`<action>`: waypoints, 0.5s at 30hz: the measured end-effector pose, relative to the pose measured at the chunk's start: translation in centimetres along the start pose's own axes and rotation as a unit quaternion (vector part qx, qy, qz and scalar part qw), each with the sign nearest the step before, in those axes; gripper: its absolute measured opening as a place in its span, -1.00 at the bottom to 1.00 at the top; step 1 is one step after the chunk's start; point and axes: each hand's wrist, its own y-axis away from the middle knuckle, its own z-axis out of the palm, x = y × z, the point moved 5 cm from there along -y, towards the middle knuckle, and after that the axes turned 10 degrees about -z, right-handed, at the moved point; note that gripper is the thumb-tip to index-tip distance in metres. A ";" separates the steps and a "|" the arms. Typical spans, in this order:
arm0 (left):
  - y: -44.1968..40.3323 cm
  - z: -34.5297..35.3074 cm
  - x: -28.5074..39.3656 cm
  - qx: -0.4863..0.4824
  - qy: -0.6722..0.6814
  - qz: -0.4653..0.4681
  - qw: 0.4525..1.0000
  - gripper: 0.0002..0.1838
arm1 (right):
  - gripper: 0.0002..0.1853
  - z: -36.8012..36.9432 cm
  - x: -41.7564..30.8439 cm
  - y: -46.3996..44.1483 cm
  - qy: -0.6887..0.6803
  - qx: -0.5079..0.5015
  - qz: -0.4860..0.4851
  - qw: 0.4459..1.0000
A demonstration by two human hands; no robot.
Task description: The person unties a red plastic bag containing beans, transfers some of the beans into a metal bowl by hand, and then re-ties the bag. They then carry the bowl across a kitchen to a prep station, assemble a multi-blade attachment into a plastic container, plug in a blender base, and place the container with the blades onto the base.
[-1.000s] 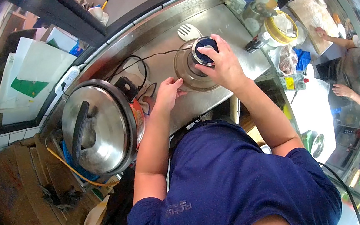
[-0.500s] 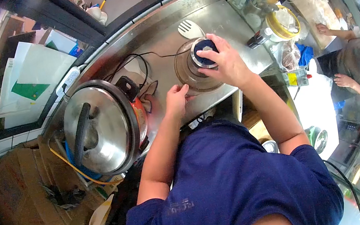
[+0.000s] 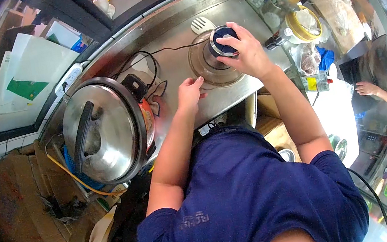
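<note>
A motor unit (image 3: 224, 41) with a dark blue top and a silver ring stands over a round clear bowl (image 3: 197, 64) on the metal counter. My right hand (image 3: 250, 56) is closed around the motor unit from its right side, thumb and fingers over the top. My left hand (image 3: 190, 92) is at the bowl's near left rim, its thumb and fingers pressed together; what lies between them is hidden. A black cord (image 3: 177, 48) runs left from the motor unit. Just behind the bowl lies a white slotted spatula (image 3: 201, 24).
A large steel-lidded electric cooker (image 3: 106, 129) stands to the left, near a white power strip (image 3: 69, 79). On the right are a yellow-rimmed tub (image 3: 297, 26), a dark bottle (image 3: 278, 39) and a cutting board (image 3: 338, 19). Another person (image 3: 380, 66) stands behind glass.
My right hand and the motor unit have shifted up and to the right relative to the bowl. My left hand remains near the rim. The whole view has moved slightly.
</note>
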 end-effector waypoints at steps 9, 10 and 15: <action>0.4 -0.6 -0.8 -0.014 0.009 0.009 1.000 -0.76 | -0.41 0.5 -1.1 0.5 -0.006 -0.021 0.007 1.000; 0.9 -0.6 -0.9 -0.010 0.020 -0.001 1.000 -0.76 | -0.41 0.4 -1.7 0.5 -0.012 -0.028 0.003 1.000; -0.4 1.2 -0.2 -0.037 0.031 0.031 0.998 -0.74 | -0.40 -0.1 0.6 -0.3 0.001 -0.012 0.019 1.000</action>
